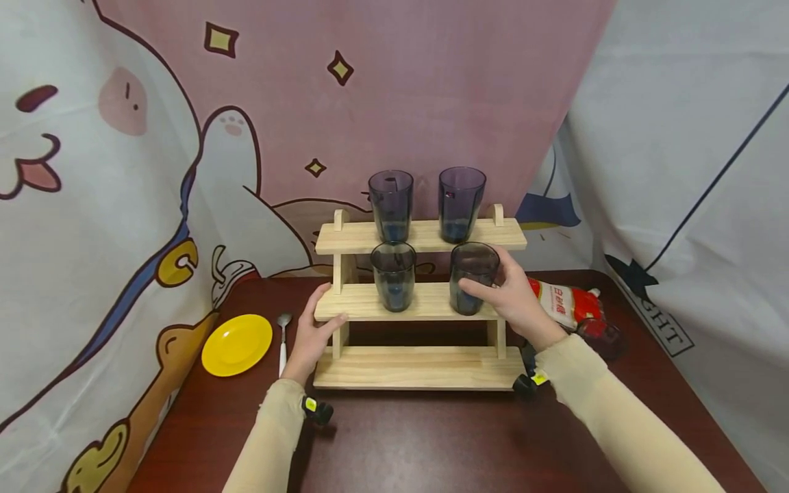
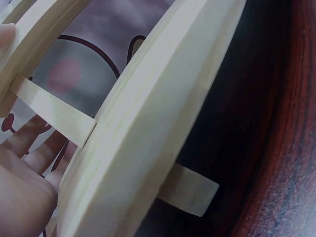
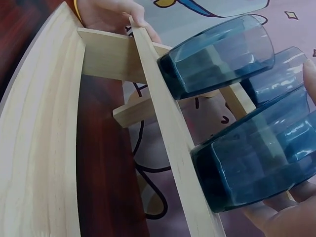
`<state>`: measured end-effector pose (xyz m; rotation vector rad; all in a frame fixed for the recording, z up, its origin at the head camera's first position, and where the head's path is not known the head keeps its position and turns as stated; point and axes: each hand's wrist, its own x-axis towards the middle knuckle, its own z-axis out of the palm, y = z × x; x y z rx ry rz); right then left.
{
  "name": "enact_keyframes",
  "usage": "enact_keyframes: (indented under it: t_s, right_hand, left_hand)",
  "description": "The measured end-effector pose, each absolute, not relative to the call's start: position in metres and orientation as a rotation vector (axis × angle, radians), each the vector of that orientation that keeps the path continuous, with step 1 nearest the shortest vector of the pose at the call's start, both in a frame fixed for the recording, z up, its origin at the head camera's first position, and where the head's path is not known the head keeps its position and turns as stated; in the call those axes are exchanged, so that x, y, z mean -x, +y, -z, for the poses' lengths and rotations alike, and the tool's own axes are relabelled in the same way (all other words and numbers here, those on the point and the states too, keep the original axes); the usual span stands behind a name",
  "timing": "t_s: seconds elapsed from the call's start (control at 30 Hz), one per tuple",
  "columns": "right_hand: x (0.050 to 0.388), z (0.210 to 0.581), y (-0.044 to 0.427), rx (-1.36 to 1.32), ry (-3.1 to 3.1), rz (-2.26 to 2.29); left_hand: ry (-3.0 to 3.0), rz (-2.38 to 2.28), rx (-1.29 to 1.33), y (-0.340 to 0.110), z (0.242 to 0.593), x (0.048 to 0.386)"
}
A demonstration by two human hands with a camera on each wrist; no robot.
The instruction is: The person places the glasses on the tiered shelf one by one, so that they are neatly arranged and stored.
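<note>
A three-tier wooden rack (image 1: 419, 368) stands on the table. My left hand (image 1: 310, 342) grips the left end of its middle shelf, thumb over the front edge; in the left wrist view the other fingers reach behind the wood. My right hand (image 1: 518, 301) holds a dark tinted glass (image 1: 473, 259) at the right of the middle shelf, thumb across its front. The right wrist view shows the glass upright, its base at the shelf. To its left is a second glass (image 1: 394, 274). Two purplish glasses (image 1: 391, 205) stand on the top shelf.
Left of the rack lie a yellow plate (image 1: 237, 346) and a spoon (image 1: 283, 342) with a white handle. Beyond my right wrist are a red and white bag (image 1: 570, 306) and a dark reddish transparent item (image 1: 600, 337). Printed cloth (image 1: 431, 82) hangs behind the table.
</note>
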<state>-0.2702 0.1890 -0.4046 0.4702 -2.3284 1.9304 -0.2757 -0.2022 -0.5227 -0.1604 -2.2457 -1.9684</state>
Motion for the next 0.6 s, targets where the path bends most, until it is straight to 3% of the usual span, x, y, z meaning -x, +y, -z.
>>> enact_keyframes:
  t_s: [0.6]
  right_hand:
    - [0.278,0.405,0.171,-0.388,-2.406,-1.810]
  left_hand:
    - [-2.226,1.984,0.175,-0.202,0.522,0.275]
